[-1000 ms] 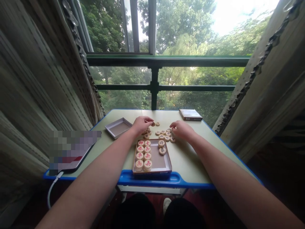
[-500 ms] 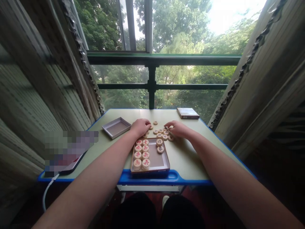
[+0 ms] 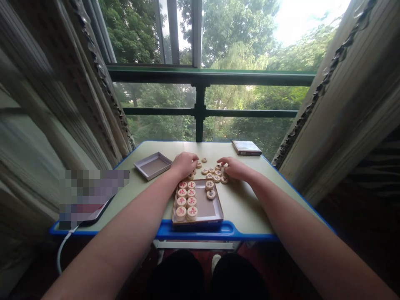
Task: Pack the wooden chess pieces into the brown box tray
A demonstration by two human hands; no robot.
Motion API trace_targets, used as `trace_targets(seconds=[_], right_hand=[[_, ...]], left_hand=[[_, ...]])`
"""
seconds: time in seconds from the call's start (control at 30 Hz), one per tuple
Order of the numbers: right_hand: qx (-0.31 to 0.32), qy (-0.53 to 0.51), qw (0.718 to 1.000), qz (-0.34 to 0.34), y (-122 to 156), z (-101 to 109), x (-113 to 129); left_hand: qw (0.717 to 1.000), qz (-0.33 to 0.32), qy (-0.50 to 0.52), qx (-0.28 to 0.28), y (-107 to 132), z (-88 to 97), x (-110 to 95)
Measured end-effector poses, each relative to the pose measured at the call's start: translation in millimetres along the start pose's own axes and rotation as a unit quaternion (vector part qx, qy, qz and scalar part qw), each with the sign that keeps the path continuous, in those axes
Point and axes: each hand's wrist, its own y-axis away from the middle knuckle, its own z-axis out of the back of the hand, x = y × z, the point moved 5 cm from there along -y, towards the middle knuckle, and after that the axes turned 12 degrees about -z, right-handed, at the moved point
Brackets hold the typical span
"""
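Note:
My left hand (image 3: 185,164) hovers over the far middle of the table with bent, slightly parted fingers; no piece shows in its grasp. A round wooden Chinese chess piece (image 3: 199,165) lies right by its fingertips. On the other side, my right hand (image 3: 235,167) has its fingers apart, beside a cluster of loose pieces with dark characters (image 3: 216,178). Nearer me is an open shallow box (image 3: 204,211). Red-marked pieces (image 3: 191,202) fill two columns on its left, and two dark-marked pieces (image 3: 211,194) sit toward its upper right.
An upturned box lid (image 3: 153,165) lies at the left of the table. A thin case (image 3: 246,148) rests at the far right corner. At the near left is a partly blurred-out device (image 3: 100,212) with a white cable (image 3: 58,254). A blue rim (image 3: 256,236) edges the table.
My left fingertips have lifted slightly off the piece beside them. My right fingers have shifted a little up and right, off the cluster. The view has tilted slightly.

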Motion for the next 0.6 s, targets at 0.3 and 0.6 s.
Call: trace_targets(seconds=[0.3, 0.6], right_hand=[[-0.008, 0.021, 1.0, 0.021, 3.9, 3.3, 5.1], [-0.028, 0.034, 0.998, 0.036, 1.6, 4.0, 4.1]], left_hand=[[0.999, -0.003, 0.021, 0.025, 0.4, -2.2, -2.2], [0.999, -0.017, 0.027, 0.009, -0.9, -0.9, -1.0]])
